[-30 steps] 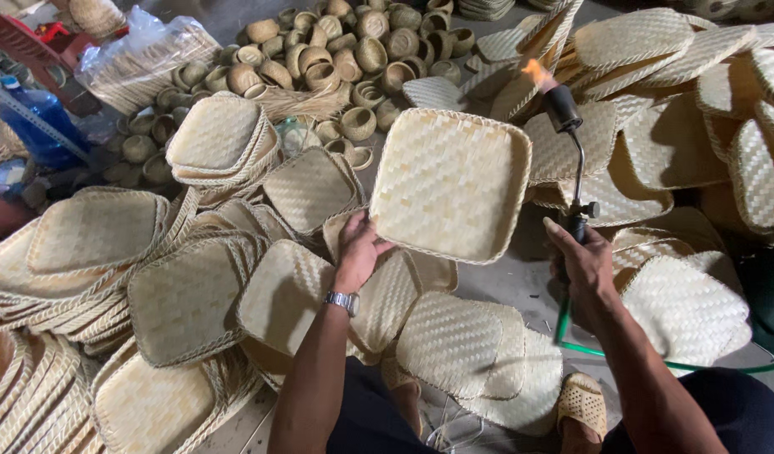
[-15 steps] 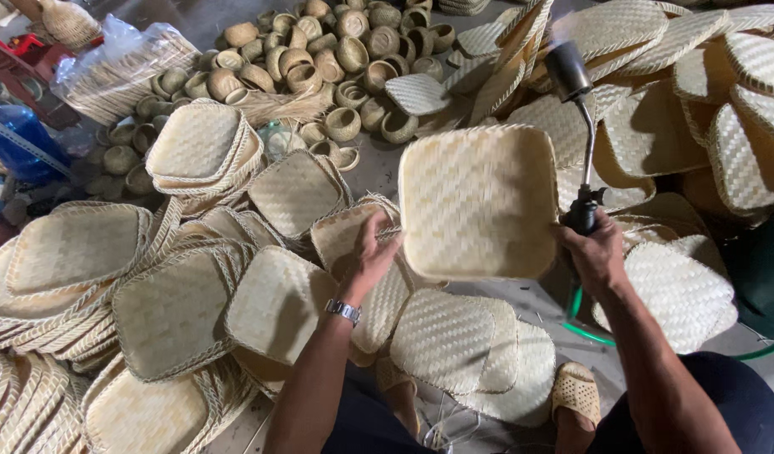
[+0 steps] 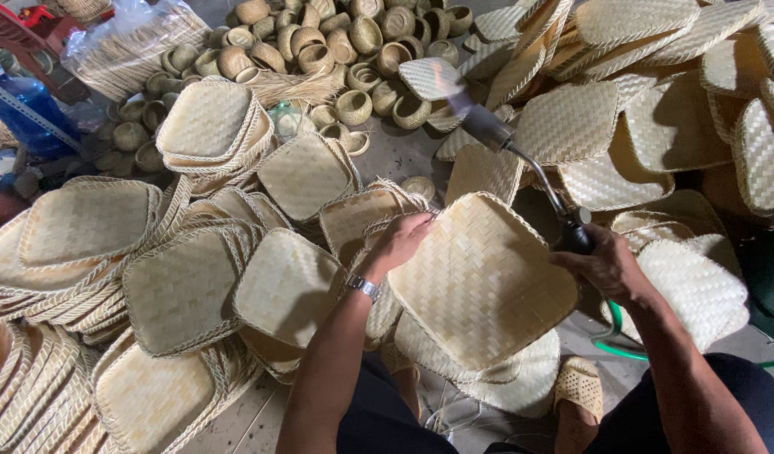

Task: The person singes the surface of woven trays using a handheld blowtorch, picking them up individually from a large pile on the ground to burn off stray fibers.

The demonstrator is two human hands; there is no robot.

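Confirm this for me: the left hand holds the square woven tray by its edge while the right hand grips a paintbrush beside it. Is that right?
Not quite. The head view shows the right hand gripping a gas torch with a green hose, not a paintbrush. The rest stands: the left hand holds the square woven tray by its edge.

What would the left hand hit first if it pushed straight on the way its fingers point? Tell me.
The left hand already grips the woven tray's upper-left rim. Beyond that, probably the square tray just behind; depth is unclear.
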